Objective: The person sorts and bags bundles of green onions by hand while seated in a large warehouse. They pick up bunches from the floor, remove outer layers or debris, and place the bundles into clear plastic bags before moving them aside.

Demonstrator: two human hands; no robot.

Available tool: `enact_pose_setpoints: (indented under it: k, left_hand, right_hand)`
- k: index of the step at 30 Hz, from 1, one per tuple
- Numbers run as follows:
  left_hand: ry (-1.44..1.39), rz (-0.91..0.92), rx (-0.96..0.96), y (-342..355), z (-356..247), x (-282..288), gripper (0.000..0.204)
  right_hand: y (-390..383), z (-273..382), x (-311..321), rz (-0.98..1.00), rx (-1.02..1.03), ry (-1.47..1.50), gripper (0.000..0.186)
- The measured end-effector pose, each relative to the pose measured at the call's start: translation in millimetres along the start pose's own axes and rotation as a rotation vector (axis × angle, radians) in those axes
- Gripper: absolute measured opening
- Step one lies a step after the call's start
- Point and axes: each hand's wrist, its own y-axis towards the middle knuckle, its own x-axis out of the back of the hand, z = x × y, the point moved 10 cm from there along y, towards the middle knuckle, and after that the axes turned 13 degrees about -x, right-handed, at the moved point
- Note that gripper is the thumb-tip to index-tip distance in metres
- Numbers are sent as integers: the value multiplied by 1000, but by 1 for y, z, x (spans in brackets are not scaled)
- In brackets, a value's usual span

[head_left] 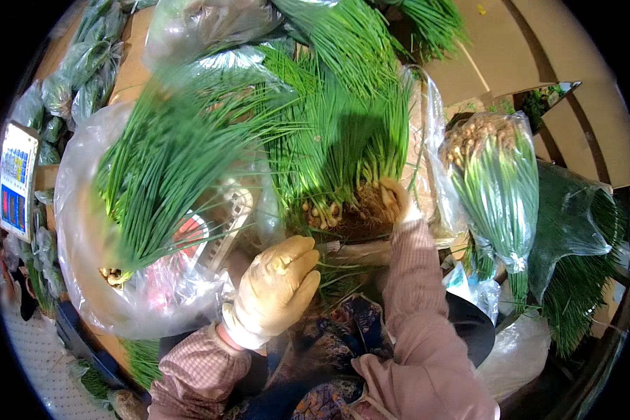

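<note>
Our cream-gloved left hand (276, 287) hangs empty, while our right hand (395, 199), grip unclear, touches slender green onions (311, 143), bulbs facing us, seemingly for reach.

Strong light falls on the heap of spring onions (322, 119), its source out of view; a dark shadow crosses the heap's middle, leaving the leaf tips above it vivid green; left of the heap, the separate spring onion bunch (164, 182) is badly blurred, while the clear plastic bag (77, 210) around it shines with white glare; below the heap, the patterned apron (346, 325) sits dim; far left of it, the digital scale (17, 182) looks warped near the black fisheye rim.
</note>
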Motion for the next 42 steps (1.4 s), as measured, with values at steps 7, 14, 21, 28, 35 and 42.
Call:
enact_pose_setpoints:
  k: [7,14,21,28,35,42]
  left_hand:
    - [-138,38,271,-35,31,-29,35]
    - [-1165,-7,894,-64,25,-74,55]
    - [-1183,-451,768,-92,14,-72,29]
    - [-1548,-676,790,-132,5,-98,32]
    - [-1642,-417,520,-141,-57,-77,39]
    - [-1410,-315,394,-136,-66,-76,42]
  right_hand:
    - [-119,1,-106,496,319,611,63]
    - [-209,-24,-175,707,190,344,33]
    - [-238,-18,-171,54,349,-160,34]
    - [-270,-30,-180,56,628,-50,42]
    - [-282,-42,-205,37,836,-740,62]
    - [-285,-56,-189,-165,422,-1337,83]
